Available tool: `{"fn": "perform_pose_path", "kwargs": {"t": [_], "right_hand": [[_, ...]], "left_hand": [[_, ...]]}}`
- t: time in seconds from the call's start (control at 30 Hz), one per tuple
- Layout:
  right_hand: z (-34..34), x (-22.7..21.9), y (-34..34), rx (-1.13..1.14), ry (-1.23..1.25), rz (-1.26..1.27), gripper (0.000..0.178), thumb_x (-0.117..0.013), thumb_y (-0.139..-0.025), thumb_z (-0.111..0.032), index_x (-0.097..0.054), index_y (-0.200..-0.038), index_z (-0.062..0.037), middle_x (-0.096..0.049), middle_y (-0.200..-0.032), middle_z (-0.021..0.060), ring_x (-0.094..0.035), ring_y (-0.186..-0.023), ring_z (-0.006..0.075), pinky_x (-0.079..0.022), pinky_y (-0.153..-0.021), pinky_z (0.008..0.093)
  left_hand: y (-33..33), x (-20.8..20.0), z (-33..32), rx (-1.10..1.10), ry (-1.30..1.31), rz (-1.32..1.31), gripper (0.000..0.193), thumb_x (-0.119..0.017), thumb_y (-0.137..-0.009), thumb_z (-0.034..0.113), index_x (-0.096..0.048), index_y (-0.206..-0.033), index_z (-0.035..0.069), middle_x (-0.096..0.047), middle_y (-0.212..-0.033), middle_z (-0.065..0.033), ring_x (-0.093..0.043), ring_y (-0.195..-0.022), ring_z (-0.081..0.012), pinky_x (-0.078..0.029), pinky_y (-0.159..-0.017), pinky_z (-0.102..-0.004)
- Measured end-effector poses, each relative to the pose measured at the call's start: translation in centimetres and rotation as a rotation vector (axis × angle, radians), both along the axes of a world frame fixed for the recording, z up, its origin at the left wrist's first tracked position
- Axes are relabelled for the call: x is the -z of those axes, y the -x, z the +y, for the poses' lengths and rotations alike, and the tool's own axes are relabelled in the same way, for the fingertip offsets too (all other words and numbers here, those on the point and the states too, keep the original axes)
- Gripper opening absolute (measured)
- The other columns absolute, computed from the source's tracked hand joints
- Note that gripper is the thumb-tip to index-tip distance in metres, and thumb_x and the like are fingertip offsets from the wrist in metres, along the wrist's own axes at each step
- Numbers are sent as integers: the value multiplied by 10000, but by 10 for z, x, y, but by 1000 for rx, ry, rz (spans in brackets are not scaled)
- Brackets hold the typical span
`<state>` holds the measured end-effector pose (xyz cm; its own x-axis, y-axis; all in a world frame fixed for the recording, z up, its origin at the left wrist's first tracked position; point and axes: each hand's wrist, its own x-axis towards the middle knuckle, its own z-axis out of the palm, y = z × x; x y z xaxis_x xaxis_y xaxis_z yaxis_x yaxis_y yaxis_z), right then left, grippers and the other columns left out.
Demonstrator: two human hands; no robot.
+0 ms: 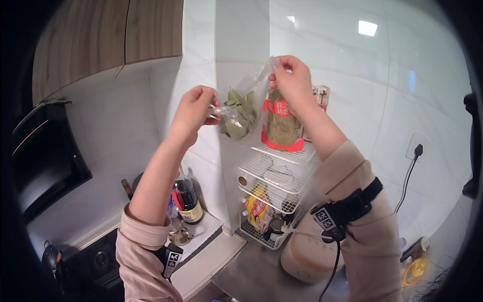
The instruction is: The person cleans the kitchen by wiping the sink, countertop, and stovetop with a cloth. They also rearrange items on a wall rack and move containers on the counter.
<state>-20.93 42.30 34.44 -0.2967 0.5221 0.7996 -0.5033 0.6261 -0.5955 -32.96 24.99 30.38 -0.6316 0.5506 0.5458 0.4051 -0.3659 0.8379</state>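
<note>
Raised in front of the tiled wall is a clear plastic bag (240, 127) with dried green leaves, like bay leaves, gathered at its bottom. My left hand (193, 110) has its fingers closed on the bag's bunched left edge. Higher up, my right hand (292, 80) pinches the twisted top corner, so the film stretches between both hands. Just below my right hand, a red and clear packet (282, 126) of brownish-green dried stuff stands upright on the rack's top shelf. My right wrist partly covers another packet (322, 95) behind it.
A white wire rack (271, 173) holds a yellow packet (258, 209) and jars. A rice cooker (307, 251) stands beside it. Dark sauce bottles (188, 201) sit left, near the stove (100, 259). A range hood (48, 156) and wooden cabinet (100, 40) hang at left.
</note>
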Motion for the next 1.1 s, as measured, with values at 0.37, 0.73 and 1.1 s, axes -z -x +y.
{"fn": "perform_pose_path", "kwargs": {"t": [0.37, 0.73, 1.1], "right_hand": [[-45, 58, -135, -240, -186, -732, 167, -636, -882, -168, -665, -968, -28, -650, -822, 24, -567, -684, 88, -468, -624, 263], [33, 109, -65, 386, -590, -797, 222, -690, -795, -195, -715, -934, -25, -698, -838, 155, -678, -772, 292, -529, -722, 356], [62, 124, -47, 391, -478, -818, 106, -642, -781, -161, -717, -808, -90, -701, -831, 131, -676, -808, 332, -549, -740, 426]], "left_hand": [[-40, 51, -63, 215, 58, -254, 242, -609, -941, 119, -491, -1146, 66, -634, -876, -40, -594, -714, -104, -492, -669, -265], [-91, 115, -69, 423, 341, -157, 305, -566, -934, -16, -473, -1211, 72, -641, -1032, -65, -541, -626, -67, -441, -547, -210], [-93, 156, -54, 519, 367, -282, 352, -565, -933, -7, -449, -1257, 72, -623, -1086, -64, -528, -623, -55, -436, -531, -213]]}}
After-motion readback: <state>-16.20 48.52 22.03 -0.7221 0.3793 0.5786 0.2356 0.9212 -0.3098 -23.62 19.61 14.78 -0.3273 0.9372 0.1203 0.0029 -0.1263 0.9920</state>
